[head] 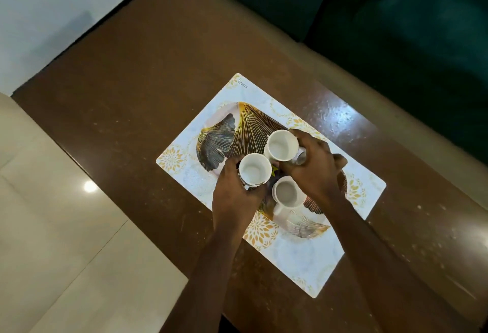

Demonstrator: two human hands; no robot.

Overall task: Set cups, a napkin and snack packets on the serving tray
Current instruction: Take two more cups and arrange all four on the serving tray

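I am gripping one white cup [254,168] in my left hand [235,195] and another [281,145] in my right hand [314,166], fingers wrapping each. Both are sitting over the leaf-patterned tray [219,142], with a third cup [287,192] just beside them, on the placemat [298,256].

Only one bit of writing can be read from here: small grey capitals printed on the far left corner of the white-and-gold placemat [295,256], just inside its rounded edge. The word runs sideways along the border and seems to spell "KUBER", though the letters are tiny and a little soft. Nothing legible shows on the white cups [281,145] or the leaf-patterned serving tray [219,137].
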